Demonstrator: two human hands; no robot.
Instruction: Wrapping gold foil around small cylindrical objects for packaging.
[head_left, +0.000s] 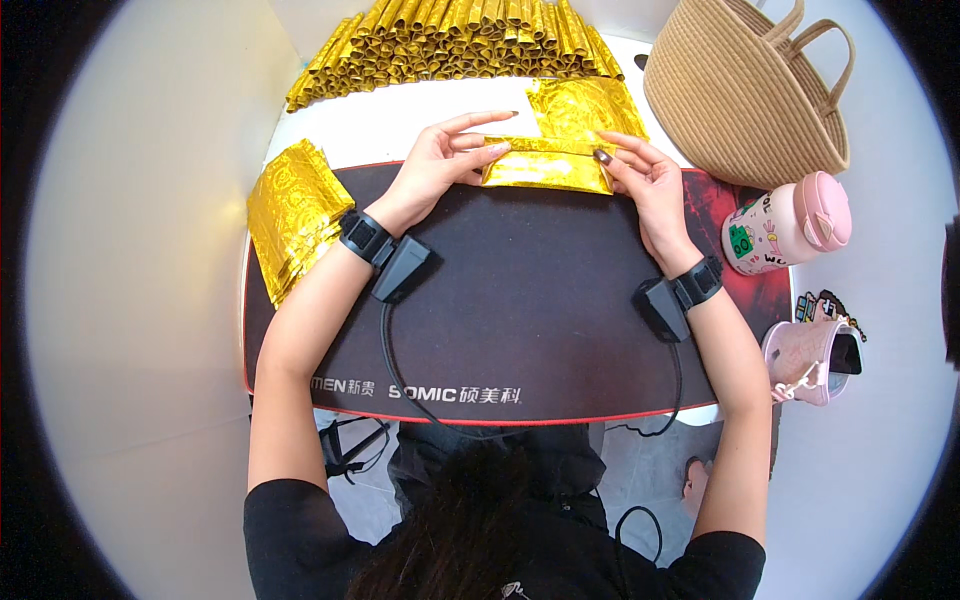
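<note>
A sheet of shiny gold foil paper point(550, 173) is held out flat above the far part of the dark mat, a folded strip running along its far edge. At its left end my left hand point(440, 165) pinches that strip with the thumb, its index finger stretched out beyond the paper. My right hand point(648, 185) grips the right end between thumb and fingers. Just behind the sheet lies more patterned gold foil paper point(580, 103). To the left of my left forearm is a fanned stack of gold foil sheets point(295, 215).
Many rolled gold foil tubes point(450, 40) are piled at the back of the white table point(400, 135). A woven basket point(745, 95), a pink bottle point(785, 225) and a pink cup-shaped holder point(800, 360) stand at the right. Cabled black wrist devices point(402, 268) cross the dark mat point(520, 290).
</note>
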